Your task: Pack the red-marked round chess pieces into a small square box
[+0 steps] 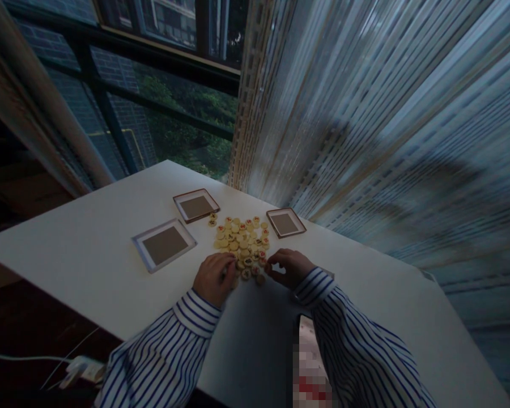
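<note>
A heap of round, pale wooden Chinese chess pieces (243, 241) lies on the white table, some showing red or black characters, others plain backs. My left hand (216, 277) rests at the heap's near left edge, its fingers curled inward; what they hold, if anything, is hidden. On the near right side, my right hand (291, 266) has thumb and forefinger pinched together against the edge of the heap. Whatever is between those fingertips is too small to make out. Two pieces (212, 220) sit slightly apart at the heap's left.
Shallow trays surround the heap: a pale one (142, 258) at left, brown-rimmed ones behind (175, 205) and at right (302, 229). A phone (308, 351) lies by my right forearm. Curtains (323, 113) and a window border the white table (89, 249). A power strip (87, 368) shows below left.
</note>
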`<act>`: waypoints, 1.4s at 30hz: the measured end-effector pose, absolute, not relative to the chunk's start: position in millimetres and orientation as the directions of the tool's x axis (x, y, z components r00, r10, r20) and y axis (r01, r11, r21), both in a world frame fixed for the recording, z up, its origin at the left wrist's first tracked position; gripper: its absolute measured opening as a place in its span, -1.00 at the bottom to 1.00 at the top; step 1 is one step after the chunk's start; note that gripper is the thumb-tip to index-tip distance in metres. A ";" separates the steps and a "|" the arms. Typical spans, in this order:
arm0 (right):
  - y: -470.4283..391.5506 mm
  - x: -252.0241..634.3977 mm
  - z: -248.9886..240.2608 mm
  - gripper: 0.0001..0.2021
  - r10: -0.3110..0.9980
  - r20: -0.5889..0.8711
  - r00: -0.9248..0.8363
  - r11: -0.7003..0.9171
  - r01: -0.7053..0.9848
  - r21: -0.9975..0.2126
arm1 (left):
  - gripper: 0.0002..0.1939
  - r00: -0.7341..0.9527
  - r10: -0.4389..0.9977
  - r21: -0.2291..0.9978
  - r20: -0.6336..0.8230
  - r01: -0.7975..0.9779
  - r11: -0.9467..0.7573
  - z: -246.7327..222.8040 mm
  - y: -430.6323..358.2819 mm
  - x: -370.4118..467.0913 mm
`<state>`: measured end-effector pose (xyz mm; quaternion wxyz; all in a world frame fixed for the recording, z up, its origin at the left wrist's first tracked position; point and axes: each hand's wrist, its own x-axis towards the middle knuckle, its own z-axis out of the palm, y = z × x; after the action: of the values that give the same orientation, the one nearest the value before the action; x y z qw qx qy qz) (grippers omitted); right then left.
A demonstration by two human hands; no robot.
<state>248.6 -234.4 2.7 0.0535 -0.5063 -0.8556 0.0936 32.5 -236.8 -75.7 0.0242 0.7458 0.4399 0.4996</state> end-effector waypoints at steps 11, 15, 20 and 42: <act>-245.8 248.8 1.6 -0.80 0.913 -0.208 -0.352 0.336 0.936 -0.108 | -0.85 0.086 0.654 0.450 0.751 0.657 -0.604 -75.0 -242.7 23.2; -248.4 247.6 0.6 -0.77 0.919 -0.230 -0.320 0.309 0.947 -0.084 | -0.87 0.080 0.653 0.454 0.753 0.654 -0.605 -77.4 -244.6 19.9; -251.1 246.5 1.7 -0.74 0.920 -0.266 -0.286 0.288 0.957 -0.031 | -0.87 0.100 0.646 0.435 0.757 0.661 -0.612 -79.1 -245.9 18.4; -263.3 230.4 -1.4 -0.67 0.926 -0.147 -0.349 0.351 0.936 -0.013 | -0.79 0.217 0.625 0.345 0.750 0.677 -0.650 -83.4 -258.0 12.5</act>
<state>230.4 -263.3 -1.4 -0.0568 -0.5678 -0.8199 0.0473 12.5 -258.0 -83.4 -0.0282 0.7794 0.4176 0.4662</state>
